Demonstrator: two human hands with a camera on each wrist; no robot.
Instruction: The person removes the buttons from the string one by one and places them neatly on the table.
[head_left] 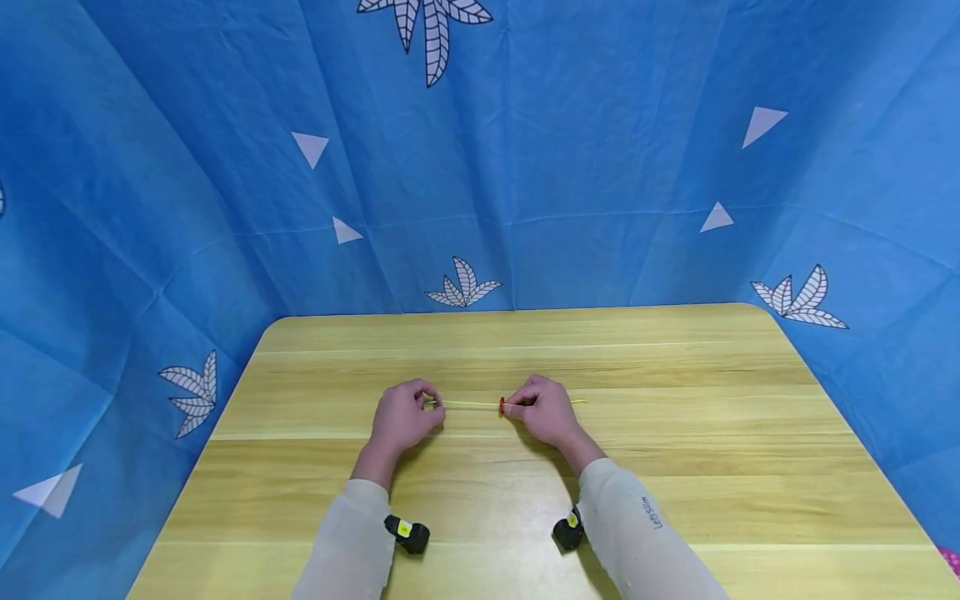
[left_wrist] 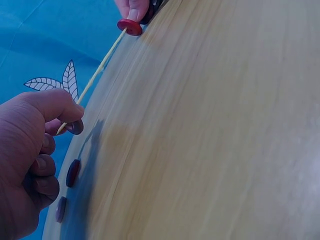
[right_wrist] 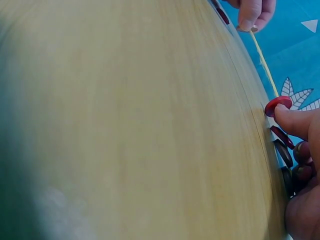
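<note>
A: What surrounds that wooden table (head_left: pixel 750 400)?
B: A blue cloth (head_left: pixel 585 125), creased, beyond the far edge and along both sides
A: Patterned?
B: With white leaves outlined in dark: a leaf cluster (head_left: pixel 437 42) cut off at the top, a small sprig (head_left: pixel 461 287) just above the table's far edge, a right-hand sprig (head_left: pixel 810 292) by the far right corner, a left-hand sprig (head_left: pixel 193 396) beside the left edge. Pale triangles (head_left: pixel 311 147) too, two left of centre, two right, plus a larger one low at left
A: And the tabletop?
B: Yellowish, grain running left to right, far corners rounded
A: That pink thing (head_left: pixel 951 558)?
B: Just a sliver, lower right, too little to name
</note>
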